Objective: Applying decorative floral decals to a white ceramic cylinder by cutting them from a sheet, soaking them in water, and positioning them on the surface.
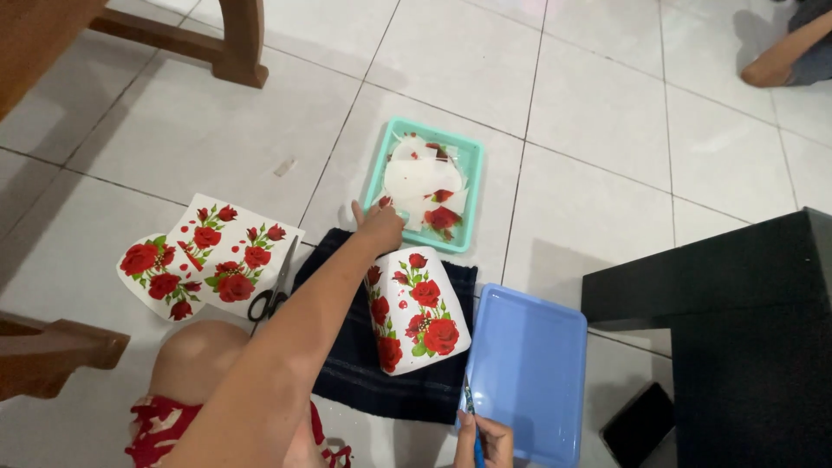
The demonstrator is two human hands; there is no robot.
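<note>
On the tiled floor (217,130), directly below the camera, a dark folded cloth (364,373) lies flat with a white mug (418,309) resting on its side across it. Mug body: glossy white, mouth turned toward the lower left, base toward the upper right. Surface carries red rose decals with green leaves; one column of roses runs along the left edge near the rim, a larger cluster sits on the upward-facing wall, biggest bloom lowest. Small red petal specks between them.

Left hand (380,224): arm extended forward over the cloth, fingers bunched at the near edge of the teal tray (378,169), pinching at a small red decal piece at that rim; whether it is actually gripped cannot be told. Tray holds pale backing sheets and loose rose decals (442,217), apparently wet.

Right hand (485,438): at the bottom edge of the view, fingers closed around a thin blue-handled tool (472,420), tip pointing up toward the mug's lower side. Tool type not resolvable.

Surroundings: blue tray (529,373) just right of the cloth, touching or overlapping its edge. Scissors (276,286) left of the cloth, blades pointing away. Two decal sheets (204,256) printed with roses beside the scissors, overlapping. Dark low table (745,321) at right; a black phone (637,425) on the floor by it. Wooden furniture legs (238,43) upper left. Another person's limb (784,52) at the top right corner.
</note>
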